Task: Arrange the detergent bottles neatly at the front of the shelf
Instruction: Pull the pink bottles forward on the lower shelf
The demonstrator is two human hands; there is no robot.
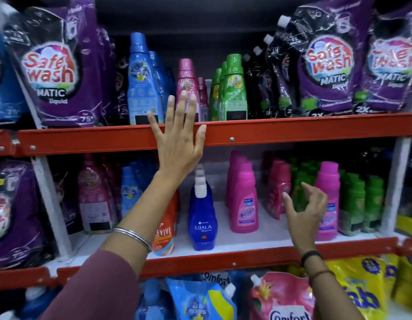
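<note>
Detergent bottles fill a shop's red-railed shelves as a person reaches in with both bare hands. Nearest the camera, on the lowest level, lie a pink Comfort pouch (281,299) and a blue refill pouch (200,301), with yellow packs (366,287) at right.

The right hand (303,210), a dark band at its wrist, hovers in front of the middle shelf (223,259) with its fingers curled and parted; its grip is half open and has hold of nothing. Just past it stand a pink Vanish bottle (244,204) and a second pink bottle (328,181), with green bottles (355,199) beside that one. Left of them, at the shelf's front, a blue Ujala bottle (202,218) stands upright next to an orange Revive bottle (164,234), which the left forearm partly covers.

The left hand (177,142), with a silver bangle (133,236) at the wrist and a maroon sleeve (96,287), is raised flat with fingers spread wide across the red rail of the upper shelf (292,131); its grip is fully open and empty. Its fingertips lie in front of a pink bottle (186,82) that stands at the front of that shelf, between a tall blue bottle (141,84) and a row of green-capped bottles (234,93). Whether the fingers touch the pink bottle cannot be told. Purple Safe Wash Matic pouches (59,65) flank the bottles on both sides.
</note>
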